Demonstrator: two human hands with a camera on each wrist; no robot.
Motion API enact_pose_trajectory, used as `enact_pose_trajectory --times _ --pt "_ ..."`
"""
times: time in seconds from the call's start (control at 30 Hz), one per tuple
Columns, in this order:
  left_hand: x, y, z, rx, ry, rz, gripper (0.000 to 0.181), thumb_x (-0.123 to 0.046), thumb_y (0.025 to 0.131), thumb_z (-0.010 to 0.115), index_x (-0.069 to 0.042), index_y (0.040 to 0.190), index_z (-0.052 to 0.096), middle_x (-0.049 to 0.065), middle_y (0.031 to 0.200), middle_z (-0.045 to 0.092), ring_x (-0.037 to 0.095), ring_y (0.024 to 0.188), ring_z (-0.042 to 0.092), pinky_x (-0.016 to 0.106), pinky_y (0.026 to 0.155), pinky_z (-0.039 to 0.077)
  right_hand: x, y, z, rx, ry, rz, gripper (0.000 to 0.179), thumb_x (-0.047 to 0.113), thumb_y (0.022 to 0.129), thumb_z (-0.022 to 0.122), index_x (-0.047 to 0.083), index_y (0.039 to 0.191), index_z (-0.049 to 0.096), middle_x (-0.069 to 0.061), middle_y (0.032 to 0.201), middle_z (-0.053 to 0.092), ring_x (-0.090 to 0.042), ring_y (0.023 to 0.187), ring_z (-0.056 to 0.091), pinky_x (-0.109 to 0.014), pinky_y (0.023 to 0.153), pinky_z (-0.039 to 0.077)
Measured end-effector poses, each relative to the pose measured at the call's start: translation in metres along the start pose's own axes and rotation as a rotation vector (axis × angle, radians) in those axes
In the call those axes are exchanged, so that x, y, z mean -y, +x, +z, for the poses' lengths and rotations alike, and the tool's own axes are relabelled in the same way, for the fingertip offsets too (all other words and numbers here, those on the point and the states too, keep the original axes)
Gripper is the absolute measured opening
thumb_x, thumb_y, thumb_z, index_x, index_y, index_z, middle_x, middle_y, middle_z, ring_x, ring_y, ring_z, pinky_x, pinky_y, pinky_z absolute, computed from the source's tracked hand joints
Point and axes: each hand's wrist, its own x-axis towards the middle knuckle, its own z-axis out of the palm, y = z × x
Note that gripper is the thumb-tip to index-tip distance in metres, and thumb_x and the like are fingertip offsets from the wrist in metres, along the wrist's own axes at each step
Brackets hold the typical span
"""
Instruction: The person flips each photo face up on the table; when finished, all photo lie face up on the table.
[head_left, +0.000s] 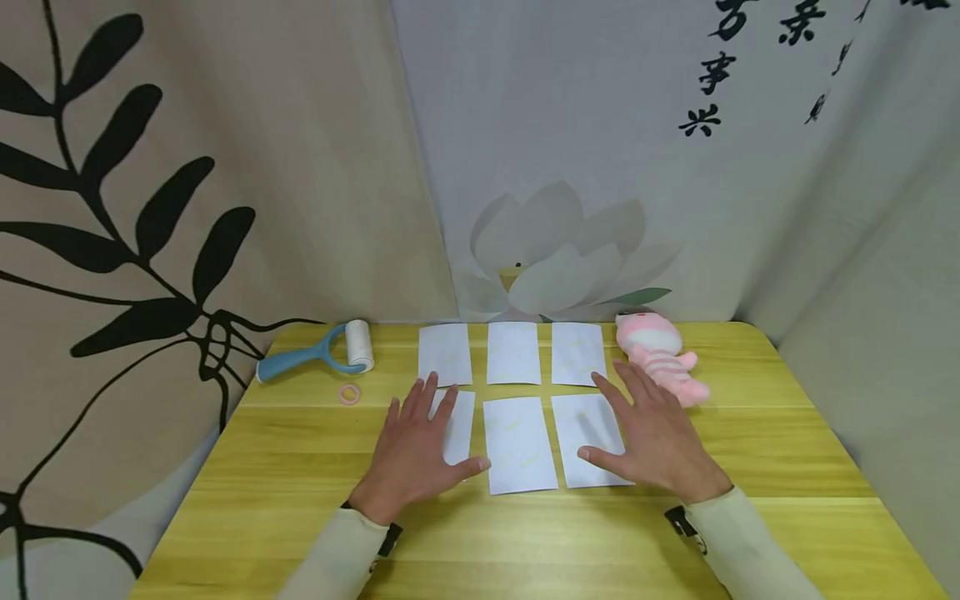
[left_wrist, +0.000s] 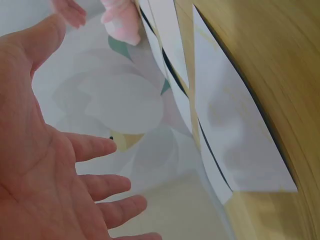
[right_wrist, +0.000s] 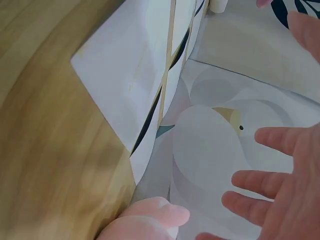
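Observation:
Several white paper sheets lie in two rows on the table, among them the front middle sheet (head_left: 520,446), front right sheet (head_left: 587,433) and front left sheet (head_left: 459,425). My left hand (head_left: 416,450), fingers spread, is over the front left sheet and hides much of it. Fingers likewise spread, my right hand (head_left: 663,437) is at the right edge of the front right sheet, near a pink plush toy (head_left: 660,354). In the wrist views, the left palm (left_wrist: 40,160) and right palm (right_wrist: 295,190) hold nothing and appear raised off the paper. Faint yellowish marks show on some sheets.
A blue-handled lint roller (head_left: 292,362) with a white roll lies at the table's back left. In front of it is a small pink ring (head_left: 349,403). A printed curtain (head_left: 337,167) hangs right behind the wooden table (head_left: 525,550).

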Motion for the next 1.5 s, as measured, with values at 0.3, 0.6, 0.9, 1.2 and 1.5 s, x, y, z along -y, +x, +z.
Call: enact_pose_trajectory --times 0.3,0.6,0.9,1.2,1.5 --pt "-0.020 0.007 0.009 -0.048 -0.120 0.067 0.106 -0.079 0.085 0.068 -0.013 0.163 0.040 0.016 0.171 0.033 0.041 0.155 0.037 0.060 0.120 0.040 -0.012 0.002 0.009 0.000 0.066 0.001 0.094 0.070 0.086 0.074 0.014 0.157 0.050 -0.018 0.159 0.045 -0.040 0.147 0.043 -0.060 0.103 0.052" --pt "-0.044 0.015 0.016 -0.019 -0.261 0.085 0.092 -0.065 0.089 0.077 -0.015 0.159 0.046 0.015 0.162 0.045 0.036 0.145 0.049 0.052 0.102 0.055 -0.020 0.003 0.016 0.036 0.216 0.052 0.077 0.051 0.091 0.079 0.013 0.153 0.053 -0.016 0.154 0.052 -0.038 0.140 0.049 -0.057 0.110 0.049" --pt "-0.067 0.025 0.026 0.023 -0.294 0.115 0.084 -0.059 0.088 0.081 -0.012 0.152 0.053 0.009 0.152 0.052 0.028 0.136 0.054 0.044 0.106 0.054 -0.024 0.009 0.020 0.033 0.332 0.069 0.058 0.034 0.094 0.080 0.011 0.143 0.060 -0.010 0.143 0.061 -0.031 0.132 0.055 -0.052 0.109 0.049" --pt "-0.087 0.030 0.043 0.049 -0.340 0.111 0.085 -0.054 0.084 0.087 -0.012 0.150 0.055 0.010 0.144 0.055 0.027 0.130 0.057 0.042 0.106 0.054 -0.031 0.014 0.026 0.059 0.356 0.095 0.057 0.033 0.096 0.079 0.008 0.144 0.061 -0.011 0.142 0.064 -0.031 0.129 0.061 -0.053 0.107 0.051" --pt "-0.117 0.039 0.060 0.081 -0.281 0.132 0.086 -0.056 0.076 0.093 -0.012 0.143 0.062 0.009 0.132 0.062 0.026 0.121 0.061 0.035 0.096 0.056 -0.032 0.026 0.032 0.111 0.391 0.084 0.050 0.028 0.096 0.079 0.007 0.139 0.064 -0.011 0.138 0.068 -0.034 0.131 0.062 -0.055 0.111 0.049"
